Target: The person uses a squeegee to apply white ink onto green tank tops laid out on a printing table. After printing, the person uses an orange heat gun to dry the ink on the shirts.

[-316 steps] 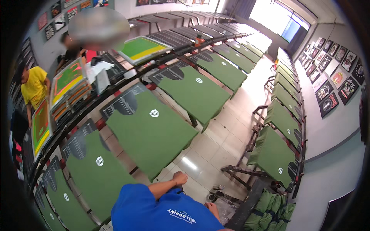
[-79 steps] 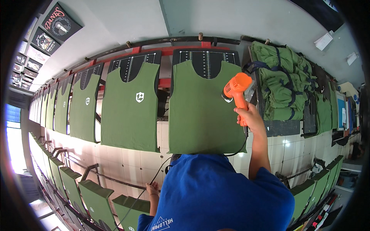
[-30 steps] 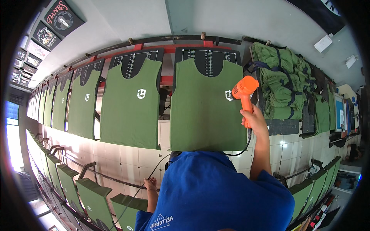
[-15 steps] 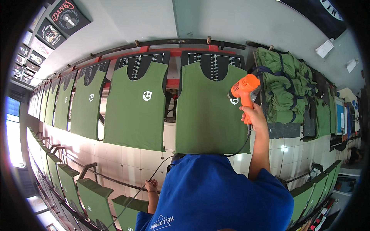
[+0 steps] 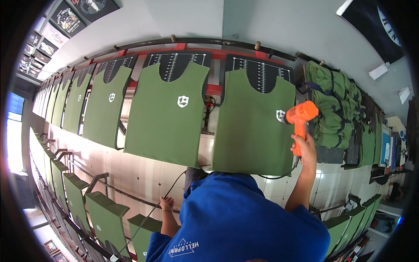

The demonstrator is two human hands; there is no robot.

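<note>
My right hand (image 5: 306, 148) is wrapped round the handle of an orange heat gun (image 5: 302, 114). Its dark nozzle points left, close over the white shield print (image 5: 280, 115) on a green shirt piece (image 5: 253, 131). That piece lies flat on a black board (image 5: 262, 65) with white ruler marks, which shows through the neck opening. Low on the left, my left hand (image 5: 166, 203) has its fingers closed on a black cable (image 5: 150, 214). The cable runs behind my body in the blue shirt, and a cord leads from the gun's handle.
More green shirt pieces (image 5: 168, 118) with the same print lie on a row of boards to the left. Bundled green fabric (image 5: 334, 105) tied with dark strips sits at the right. A second row of covered boards (image 5: 104, 209) stands behind me, along a dark metal rail (image 5: 126, 194).
The view has shifted, so the boards appear farther right. The heat gun's nozzle has moved off the white print to its right edge, uncovering it. Both hands keep their grips.
</note>
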